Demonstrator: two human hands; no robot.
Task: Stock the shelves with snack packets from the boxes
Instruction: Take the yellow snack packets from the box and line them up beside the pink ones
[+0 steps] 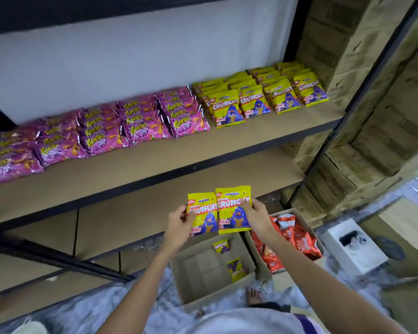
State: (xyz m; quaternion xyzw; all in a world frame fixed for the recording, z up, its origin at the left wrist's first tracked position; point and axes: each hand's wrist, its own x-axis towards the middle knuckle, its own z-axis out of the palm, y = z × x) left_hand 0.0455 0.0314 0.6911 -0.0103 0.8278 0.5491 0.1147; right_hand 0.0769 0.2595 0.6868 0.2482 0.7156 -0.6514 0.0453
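Hands [179, 222] [257, 216] on two yellow packets [232, 213]

White wall [130, 56], stone pillar [336, 44] — mottled floor [106, 307]

Glossy plastic packets [233, 209], matt wooden shelf [263, 131], plain cardboard box [203, 292].

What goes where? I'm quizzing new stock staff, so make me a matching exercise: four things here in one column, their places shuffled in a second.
Things
1. purple packets
2. red packets
3. yellow pair
4. white box

Places
A. inside the right-hand cardboard box
B. gripped between the left hand and the right hand
C. low down at far right, past both cartons
D. on the left part of the shelf

Pairs: 1-D, 2-A, 3-B, 4-C
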